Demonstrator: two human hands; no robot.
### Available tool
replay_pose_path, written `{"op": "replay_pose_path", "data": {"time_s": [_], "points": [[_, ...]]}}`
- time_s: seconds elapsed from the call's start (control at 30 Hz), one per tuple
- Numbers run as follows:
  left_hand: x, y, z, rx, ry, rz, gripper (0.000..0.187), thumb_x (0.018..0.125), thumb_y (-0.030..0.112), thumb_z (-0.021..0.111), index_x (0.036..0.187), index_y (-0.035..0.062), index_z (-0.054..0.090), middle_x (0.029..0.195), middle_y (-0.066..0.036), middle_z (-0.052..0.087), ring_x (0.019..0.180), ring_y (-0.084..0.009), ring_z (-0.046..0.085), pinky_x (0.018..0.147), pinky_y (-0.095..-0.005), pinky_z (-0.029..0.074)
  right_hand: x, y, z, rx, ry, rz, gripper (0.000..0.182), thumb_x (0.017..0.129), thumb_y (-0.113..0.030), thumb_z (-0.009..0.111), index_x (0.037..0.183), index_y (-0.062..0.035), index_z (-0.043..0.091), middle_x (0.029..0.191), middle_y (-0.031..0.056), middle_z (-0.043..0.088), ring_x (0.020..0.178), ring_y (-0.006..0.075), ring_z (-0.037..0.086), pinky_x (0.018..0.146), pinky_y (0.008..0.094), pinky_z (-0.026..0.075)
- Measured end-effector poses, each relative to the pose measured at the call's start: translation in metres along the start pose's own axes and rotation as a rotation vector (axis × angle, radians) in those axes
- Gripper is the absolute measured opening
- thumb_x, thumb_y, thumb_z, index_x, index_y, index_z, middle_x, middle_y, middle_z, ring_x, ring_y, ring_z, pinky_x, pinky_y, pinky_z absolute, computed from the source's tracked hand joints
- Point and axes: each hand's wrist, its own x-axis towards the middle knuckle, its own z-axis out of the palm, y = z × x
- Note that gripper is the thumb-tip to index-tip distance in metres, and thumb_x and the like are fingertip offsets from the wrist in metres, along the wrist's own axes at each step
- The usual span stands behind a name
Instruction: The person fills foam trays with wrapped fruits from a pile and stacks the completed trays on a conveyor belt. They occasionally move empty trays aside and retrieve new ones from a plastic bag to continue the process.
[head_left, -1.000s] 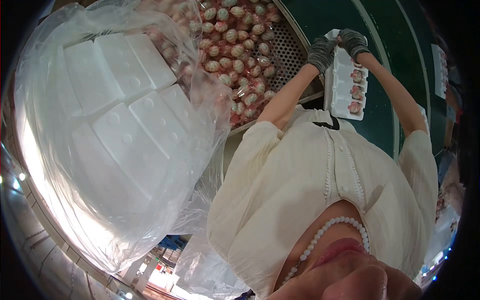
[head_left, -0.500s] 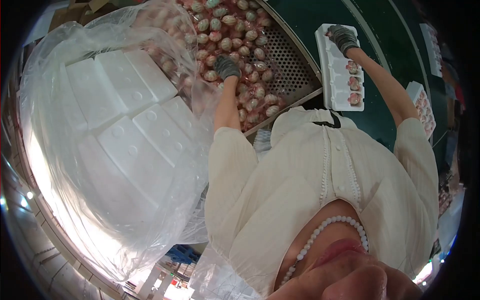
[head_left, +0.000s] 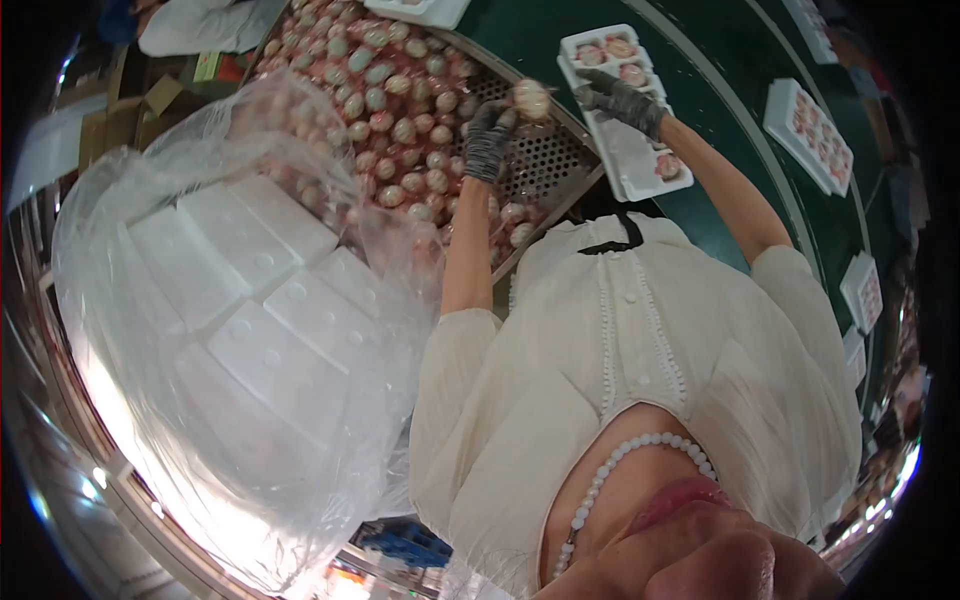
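White oblong foam tray [head_left: 628, 165], slanting upper-left to lower-right; grey-gloved right hand [head_left: 625, 103], fingers apart; left hand [head_left: 488, 140], clamped on cream ball [head_left: 532, 99].

Strong light whitens the lower left of the plastic bag [head_left: 250, 400], washing out detail, while the green belt [head_left: 705, 95] lies dim. The ball [head_left: 532, 100] at my left hand [head_left: 489, 138] smears with blur; the edges bow into black corners.
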Motion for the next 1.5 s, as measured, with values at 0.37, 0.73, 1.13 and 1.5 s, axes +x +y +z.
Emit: {"op": "replay_pose_path", "data": {"time_s": [0.37, 0.73, 1.13, 1.5], "points": [[0.053, -0.019, 0.139, 0.441, 0.227, 0.142, 0.013, 0.072, 0.011, 0.060, 0.080, 0.0009, 0.056, 0.068, -0.009, 0.059, 0.057, -0.0143, 0.054, 0.054, -0.0255, 0.044, -0.016, 0.002, -0.043, -0.489, 0.363, -0.092, 0.055, 0.065, -0.036, 0.066, 0.108, -0.0060, 0.050, 0.087, 0.0130, 0.058, 0.079, 0.0259, 0.056, 0.073, 0.0338, 0.045], [0.025, -0.045, 0.146, 0.545, 0.393, 0.312, 0.021, 0.074, 0.004, 0.050, 0.093, 0.0001, 0.059, 0.082, -0.017, 0.052, 0.075, -0.0275, 0.049, 0.073, -0.0352, 0.041, -0.017, -0.027, -0.023, -0.858, 0.487, -0.369, 0.049, 0.068, -0.029, 0.062, 0.107, -0.0024, 0.049, 0.098, 0.0185, 0.051, 0.093, 0.0316, 0.050, 0.082, 0.0351, 0.041], [0.024, -0.039, 0.145, 0.548, 0.416, 0.550, 0.022, 0.072, -0.001, 0.050, 0.093, 0.0006, 0.057, 0.080, -0.015, 0.049, 0.072, -0.0274, 0.048, 0.069, -0.0356, 0.040, -0.002, -0.010, -0.029, -0.972, 0.431, -0.428, 0.051, 0.067, -0.032, 0.063, 0.108, -0.0051, 0.049, 0.104, 0.0209, 0.047, 0.094, 0.0338, 0.049, 0.078, 0.0374, 0.042], [0.001, -0.024, 0.139, 1.254, 0.179, 0.381, 0.019, 0.065, 0.005, 0.048, 0.083, 0.0037, 0.053, 0.085, -0.018, 0.050, 0.075, -0.0314, 0.050, 0.063, -0.0413, 0.042, -0.008, -0.051, -0.027, -1.197, 0.138, -0.045, 0.030, 0.066, -0.022, 0.062, 0.090, -0.0068, 0.054, 0.086, 0.0146, 0.058, 0.083, 0.0289, 0.056, 0.074, 0.0382, 0.043]]}}
